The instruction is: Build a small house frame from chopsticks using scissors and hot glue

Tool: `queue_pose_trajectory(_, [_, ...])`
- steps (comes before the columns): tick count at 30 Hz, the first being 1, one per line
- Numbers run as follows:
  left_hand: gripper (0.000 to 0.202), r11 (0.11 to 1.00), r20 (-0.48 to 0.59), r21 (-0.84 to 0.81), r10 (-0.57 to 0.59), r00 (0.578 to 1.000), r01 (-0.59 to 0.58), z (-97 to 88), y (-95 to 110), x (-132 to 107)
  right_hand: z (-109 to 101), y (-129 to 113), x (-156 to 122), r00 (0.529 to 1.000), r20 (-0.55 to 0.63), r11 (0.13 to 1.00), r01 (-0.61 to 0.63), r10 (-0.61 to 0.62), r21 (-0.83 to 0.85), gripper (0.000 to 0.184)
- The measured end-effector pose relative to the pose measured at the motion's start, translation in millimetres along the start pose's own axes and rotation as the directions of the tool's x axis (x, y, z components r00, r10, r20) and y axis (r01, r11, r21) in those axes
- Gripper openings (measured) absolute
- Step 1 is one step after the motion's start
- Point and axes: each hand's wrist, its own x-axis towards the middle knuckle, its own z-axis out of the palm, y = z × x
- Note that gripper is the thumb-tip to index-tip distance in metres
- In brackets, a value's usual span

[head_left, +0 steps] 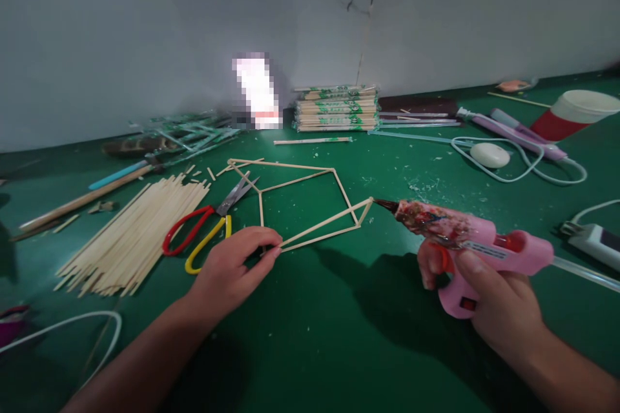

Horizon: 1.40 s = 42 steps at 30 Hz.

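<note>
In my right hand (489,290) is a pink hot glue gun (484,235), with fingers wrapped round its handle and a clear glue stick out of its back. Its dark nozzle touches, or nearly touches, the far right tip of a thin wooden stick frame (334,171). My left hand (237,264) pinches the frame's near left corner between thumb and fingertips; the exact grip point is partly hidden. Just left of the frame, scissors (213,219) with one red and one yellow handle lie partly spread. Many loose wooden sticks (140,232) lie in a pile farther left.
Wrapped chopstick bundles (336,108) are stacked by the wall, beside a bright blurred screen (256,90). A white cable (527,174), a white oval object (490,155), a red-and-white cup (581,113) and a power strip (595,242) are at right. Torn wrappers (194,132) lie at back left.
</note>
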Motion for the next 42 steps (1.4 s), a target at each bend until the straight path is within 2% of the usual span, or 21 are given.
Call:
queue_pose_trajectory(32, [0.015, 1.000, 0.002, 0.010, 0.012, 1.000, -0.012, -0.2, 0.2, 0.4, -3.1, 3.1, -3.0, 1.000, 0.004, 1.000, -0.009, 0.009, 0.014, 0.029])
queue_pose_trajectory(42, [0.018, 1.000, 0.006, 0.023, -0.013, 1.000, 0.013, 0.8, -0.7, 0.5, -2.8, 4.1, -1.4, 1.000, -0.008, 0.999, 0.015, -0.015, -0.038, 0.032])
